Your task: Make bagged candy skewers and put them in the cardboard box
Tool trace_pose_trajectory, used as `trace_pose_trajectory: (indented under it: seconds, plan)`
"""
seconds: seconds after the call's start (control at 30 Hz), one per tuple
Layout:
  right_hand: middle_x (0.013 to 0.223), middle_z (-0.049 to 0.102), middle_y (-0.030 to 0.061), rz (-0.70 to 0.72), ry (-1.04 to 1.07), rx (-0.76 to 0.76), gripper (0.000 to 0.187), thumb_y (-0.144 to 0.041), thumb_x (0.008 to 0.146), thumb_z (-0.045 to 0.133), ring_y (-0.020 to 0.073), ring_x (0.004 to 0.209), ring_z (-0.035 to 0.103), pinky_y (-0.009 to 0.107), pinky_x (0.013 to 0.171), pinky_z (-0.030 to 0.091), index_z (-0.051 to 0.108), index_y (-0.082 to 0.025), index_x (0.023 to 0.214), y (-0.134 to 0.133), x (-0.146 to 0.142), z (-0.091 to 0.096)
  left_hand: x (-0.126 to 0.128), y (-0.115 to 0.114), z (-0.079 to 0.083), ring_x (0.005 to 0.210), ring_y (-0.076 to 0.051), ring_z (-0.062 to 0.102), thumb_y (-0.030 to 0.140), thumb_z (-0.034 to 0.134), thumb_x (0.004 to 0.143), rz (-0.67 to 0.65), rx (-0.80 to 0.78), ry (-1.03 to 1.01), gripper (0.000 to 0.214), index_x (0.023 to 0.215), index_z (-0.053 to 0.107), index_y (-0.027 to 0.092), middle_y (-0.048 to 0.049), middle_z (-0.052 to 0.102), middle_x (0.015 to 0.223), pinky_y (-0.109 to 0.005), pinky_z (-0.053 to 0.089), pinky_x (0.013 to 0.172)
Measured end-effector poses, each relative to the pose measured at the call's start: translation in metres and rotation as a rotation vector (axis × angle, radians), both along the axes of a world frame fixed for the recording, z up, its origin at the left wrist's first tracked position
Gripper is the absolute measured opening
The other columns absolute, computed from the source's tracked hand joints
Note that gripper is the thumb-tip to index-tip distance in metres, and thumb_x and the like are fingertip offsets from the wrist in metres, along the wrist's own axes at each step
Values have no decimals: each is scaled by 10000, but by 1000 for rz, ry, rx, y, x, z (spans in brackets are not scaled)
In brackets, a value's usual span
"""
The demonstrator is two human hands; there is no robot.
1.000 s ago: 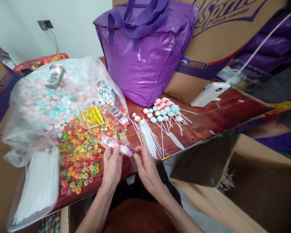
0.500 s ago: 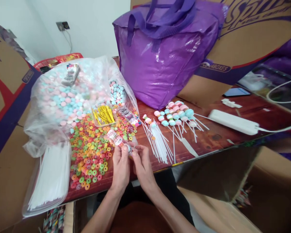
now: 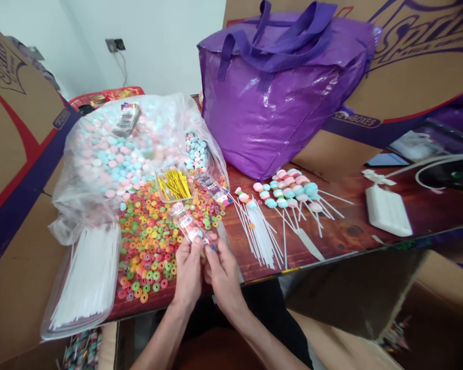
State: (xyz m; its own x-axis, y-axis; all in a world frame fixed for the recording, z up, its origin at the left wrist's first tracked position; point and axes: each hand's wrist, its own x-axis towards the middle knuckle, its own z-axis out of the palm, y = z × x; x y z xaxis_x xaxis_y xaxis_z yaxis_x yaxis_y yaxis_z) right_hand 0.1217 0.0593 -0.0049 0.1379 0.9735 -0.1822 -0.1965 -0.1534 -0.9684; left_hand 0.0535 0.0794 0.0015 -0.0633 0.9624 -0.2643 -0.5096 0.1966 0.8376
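Diagonally slanted packet [image 3: 187, 222], far end up-left, left fingers [image 3: 195, 247], right fingers [image 3: 215, 261] grasping it

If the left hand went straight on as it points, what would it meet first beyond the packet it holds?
Probably the loose candy rings ahead of the left hand, though its height above them is unclear.

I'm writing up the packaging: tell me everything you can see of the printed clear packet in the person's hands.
The printed clear packet is narrow and looks like thin, shiny plastic film. Its far end carries coloured markings and a pale panel with print too small to read. It slants over the gummy rings, far end toward the left; whether it touches them is unclear. The left hand and right hand hold its near end, hiding part of it.
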Motion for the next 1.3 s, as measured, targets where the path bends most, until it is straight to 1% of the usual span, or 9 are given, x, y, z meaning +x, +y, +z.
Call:
trace_pose_trajectory:
  seconds: [0.13,0.23,0.3,0.4,0.5,0.6,0.77,0.93,1.3]
  plan:
    - [533,401,-112,70,439,-214,351,-492,802,665,33,381,175,156,347,148,553,-219,991,8,-6,12,-13,-1,-2,384,-65,405,449,746,792,-69,-43,-57,294,929,720,190,53,519,511,-193,408,425]
    - [498,450,-109,289,543,-275,350,-445,786,672,23,368,111,163,353,109,565,-211,1023,19,-5,22,-32,-1,1,423,-70,437,388,788,757,-92,18,-102,245,878,712,189,14,588,622,-211,438,443]
    - [498,487,-79,479,408,-215,239,-417,843,609,42,350,218,172,359,162,599,-202,949,29,-2,29,-44,1,6,455,-70,450,372,777,772,-67,84,-120,208,818,696,186,-5,606,700,-241,483,505]
    - [567,574,-4,627,-203,80,220,-264,902,527,122,481,498,226,457,351,617,-192,715,58,0,40,-57,8,14,532,-87,460,370,752,805,83,189,-131,252,692,627,182,17,504,639,-253,497,601]
    - [763,674,70,380,-923,318,242,-124,902,499,223,745,631,329,674,460,659,-191,733,103,-6,55,-66,14,17,556,-75,397,364,805,754,247,195,-102,290,682,596,176,42,418,610,-195,415,555]
    - [1012,707,134,302,-1273,294,246,-148,949,462,278,981,650,367,799,476,704,-181,973,152,-21,65,-71,14,13,535,-63,330,404,808,742,241,110,-2,329,688,585,168,45,423,610,-181,324,500]
    - [991,732,172,406,-1399,155,244,-109,892,497,314,954,689,379,762,506,712,-140,1004,193,-41,60,-76,8,2,565,-77,381,445,795,742,123,14,79,344,722,603,161,19,502,651,-203,337,526]
    - [1055,717,215,440,-1429,158,357,-34,861,454,337,998,690,391,769,508,622,-84,1172,191,-38,56,-76,12,3,567,-69,415,373,826,719,199,34,-28,311,779,592,176,28,527,663,-186,362,545]
    - [1001,718,196,492,-1370,151,303,-175,908,532,329,1027,666,401,874,451,627,-125,1192,193,-39,57,-73,17,1,484,-18,351,363,844,691,261,79,-73,300,756,649,144,12,590,685,-160,310,472]
